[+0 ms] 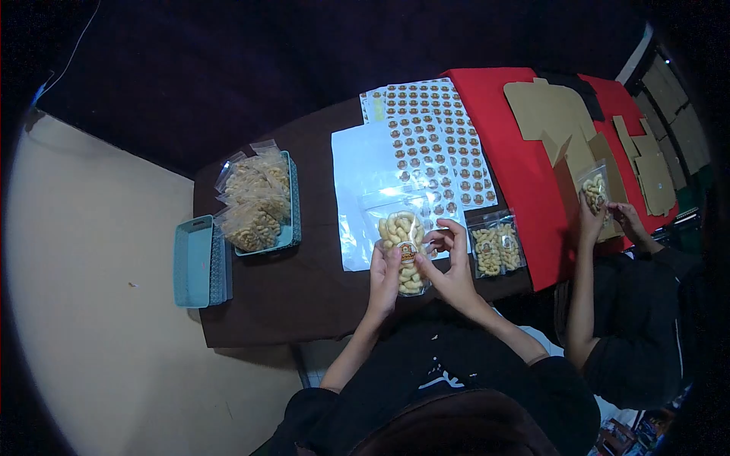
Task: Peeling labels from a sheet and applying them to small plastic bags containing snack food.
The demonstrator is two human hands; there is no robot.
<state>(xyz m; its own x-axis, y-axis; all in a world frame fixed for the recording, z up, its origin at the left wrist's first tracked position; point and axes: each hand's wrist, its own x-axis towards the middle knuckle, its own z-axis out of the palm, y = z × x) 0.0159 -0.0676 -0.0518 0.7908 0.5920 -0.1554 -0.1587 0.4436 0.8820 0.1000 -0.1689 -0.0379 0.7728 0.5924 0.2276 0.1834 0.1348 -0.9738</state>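
Note:
Between my two hands is a clear zip pouch (402, 225) of pale, curved snack pieces, held above the table's near edge. A round brown-and-orange sticker (407, 251) with writing is on its front. My left hand (383, 282) grips the pouch's left side, thumb on the front near the sticker. My right hand (453, 276) has its thumb at the sticker's right edge; its index finger is raised, and the other fingers curl by the pouch's side. Beyond the pouch is a partly used sticker sheet (365, 165), its left part bare of stickers.
More sticker sheets (470, 159) lie behind. Two labelled pouches (498, 248) rest at right. Leftward, a blue basket (295, 199) heaped with pouches (254, 196) adjoins another blue basket (194, 262). A co-worker's hands (593, 219) hold a pouch by a cardboard box (562, 122) on red cloth (507, 188).

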